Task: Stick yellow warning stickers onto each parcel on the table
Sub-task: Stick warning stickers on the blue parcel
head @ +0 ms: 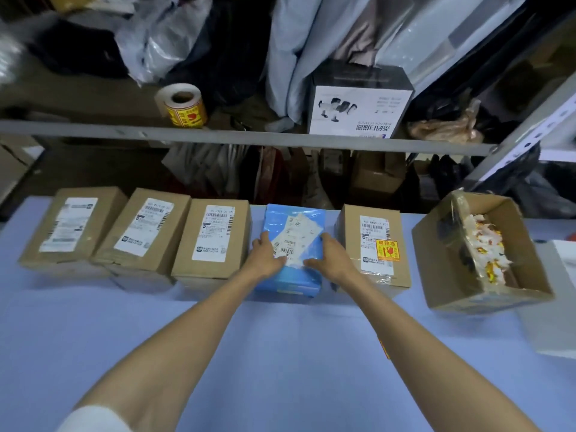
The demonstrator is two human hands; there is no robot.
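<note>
Your left hand and right hand press flat on the blue parcel, fingers straight. Right of it, one box carries a yellow sticker.

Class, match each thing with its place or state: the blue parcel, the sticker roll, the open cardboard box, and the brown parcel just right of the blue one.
Things
1. blue parcel
2. sticker roll
3. open cardboard box
4. brown parcel right of the blue one

Places and states
a. already bears a yellow sticker
b. stands on the shelf
c. the left hand and right hand rest on it
d. holds crumpled sticker scraps

Pairs: 1-c, 2-b, 3-d, 4-a.
</note>
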